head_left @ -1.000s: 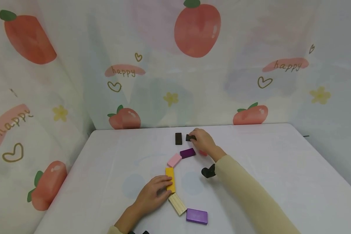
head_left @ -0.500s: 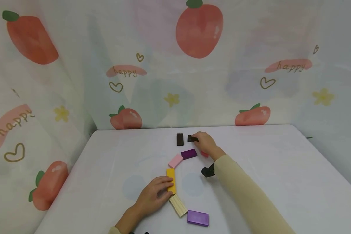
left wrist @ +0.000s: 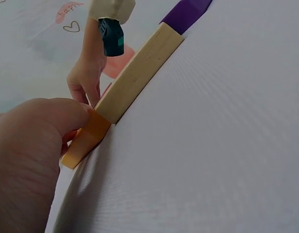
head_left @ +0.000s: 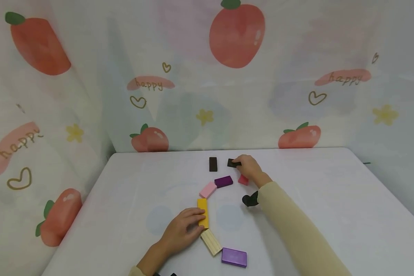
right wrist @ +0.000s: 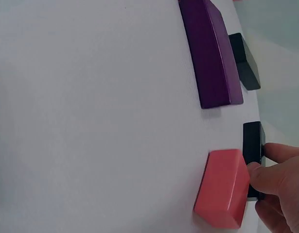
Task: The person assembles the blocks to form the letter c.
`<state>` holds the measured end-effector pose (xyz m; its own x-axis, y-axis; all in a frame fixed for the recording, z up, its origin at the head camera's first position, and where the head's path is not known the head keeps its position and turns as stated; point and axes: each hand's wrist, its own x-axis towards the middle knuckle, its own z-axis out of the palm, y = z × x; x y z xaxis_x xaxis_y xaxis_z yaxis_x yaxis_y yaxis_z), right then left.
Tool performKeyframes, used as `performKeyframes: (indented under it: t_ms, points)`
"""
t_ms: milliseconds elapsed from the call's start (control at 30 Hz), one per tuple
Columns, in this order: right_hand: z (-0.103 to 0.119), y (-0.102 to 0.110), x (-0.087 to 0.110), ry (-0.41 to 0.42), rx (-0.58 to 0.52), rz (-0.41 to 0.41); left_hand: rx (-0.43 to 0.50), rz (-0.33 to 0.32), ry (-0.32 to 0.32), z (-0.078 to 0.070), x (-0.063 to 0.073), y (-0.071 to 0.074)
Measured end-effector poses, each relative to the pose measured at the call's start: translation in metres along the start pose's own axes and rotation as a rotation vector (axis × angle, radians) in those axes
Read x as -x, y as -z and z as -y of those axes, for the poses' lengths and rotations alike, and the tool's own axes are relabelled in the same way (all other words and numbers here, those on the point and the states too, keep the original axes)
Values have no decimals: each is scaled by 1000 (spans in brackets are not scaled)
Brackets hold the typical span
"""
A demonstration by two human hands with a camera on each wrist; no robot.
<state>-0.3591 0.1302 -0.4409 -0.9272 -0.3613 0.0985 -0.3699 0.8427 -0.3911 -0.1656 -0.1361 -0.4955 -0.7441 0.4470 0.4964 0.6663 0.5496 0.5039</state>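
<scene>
My right hand (head_left: 249, 168) pinches a small black block (head_left: 233, 163) near the table's far edge. In the right wrist view the thumb is on one side of that block (right wrist: 253, 141) and a finger on the other, right beside a red block (right wrist: 223, 187). My left hand (head_left: 181, 230) has its fingers and thumb on an upright-edged yellow block (head_left: 202, 211). The thumb lies at the yellow block's near end, where a pale wooden block (head_left: 211, 242) meets it. A pink block (head_left: 207, 189) adjoins the yellow one's far end.
A dark purple block (head_left: 223, 181) follows the pink one, and a lighter purple block (head_left: 234, 257) touches the wooden one, making a curved row. Another black block (head_left: 212, 164) lies left of my right hand. A printed cloth (head_left: 241, 115) rises behind the white table.
My right hand has shifted a little to the right with the black block, widening the gap to the other black block. My left hand stays on the yellow block.
</scene>
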Motion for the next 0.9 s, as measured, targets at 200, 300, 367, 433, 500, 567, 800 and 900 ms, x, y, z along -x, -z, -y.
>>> performKeyframes:
  t_ms: [200,300,367,433,500,567,800,900]
  points:
    - [-14,7,7,-20,-11,3,-7,-1,0,-1,0,0]
    - [-18,9,11,-60,-21,21,-12,1,2,-1,0,0]
    - [-21,10,14,-79,-23,27,-14,2,4,-1,0,0]
    - [-23,12,17,-95,-29,28,-17,3,5,-1,0,0]
    - [-25,14,20,-96,-26,26,-19,4,7,-2,0,0]
    - [-26,15,22,-101,-27,26,-18,3,7,-2,0,0]
    - [-34,19,32,-98,-19,26,-4,14,23,-6,0,1]
    - [-35,22,37,-94,-20,21,-4,26,41,-7,0,2]
